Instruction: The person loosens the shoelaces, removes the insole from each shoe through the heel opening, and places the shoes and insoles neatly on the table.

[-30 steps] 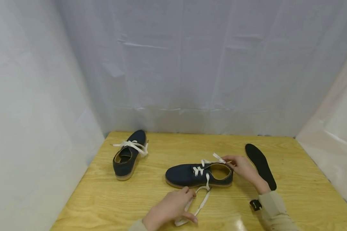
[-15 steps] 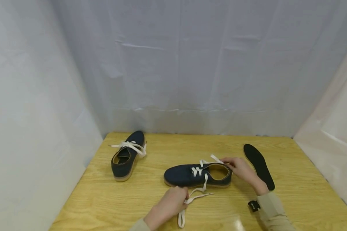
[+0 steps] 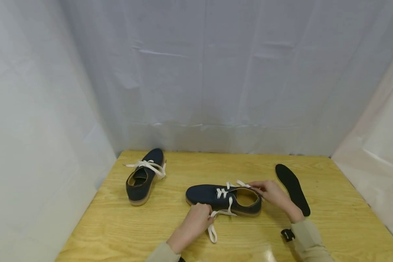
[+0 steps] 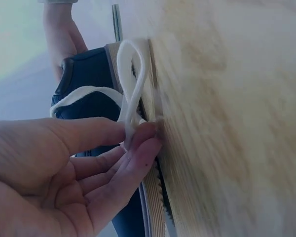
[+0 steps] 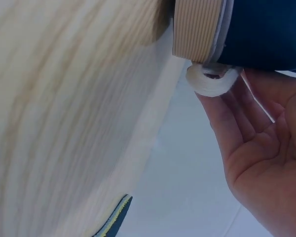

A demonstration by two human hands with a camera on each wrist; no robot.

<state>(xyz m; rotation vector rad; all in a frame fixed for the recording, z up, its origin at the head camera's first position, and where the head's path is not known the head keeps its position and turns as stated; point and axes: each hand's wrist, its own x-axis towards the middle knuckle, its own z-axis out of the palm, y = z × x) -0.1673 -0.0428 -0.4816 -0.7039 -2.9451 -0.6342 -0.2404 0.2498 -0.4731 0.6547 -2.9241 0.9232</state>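
While the left hand [image 3: 194, 220] on my feed pinches the near lace [image 4: 135, 98], where's the shoe [image 3: 201, 193]?

— Middle of the table [image 3: 118, 229]; right hand [image 3: 273, 193] pinches the far lace [image 3: 242, 183], so they don't tangle, I'd guess.

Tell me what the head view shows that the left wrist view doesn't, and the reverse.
Only the head view: the far-left navy shoe with its white bow, and the tan interior of the nearer shoe.

Only the left wrist view: the palm side of the left hand, and fine ridges along the sole.

Both: the left hand with a white shoelace, the right hand, the nearer shoe, the wooden tabletop.
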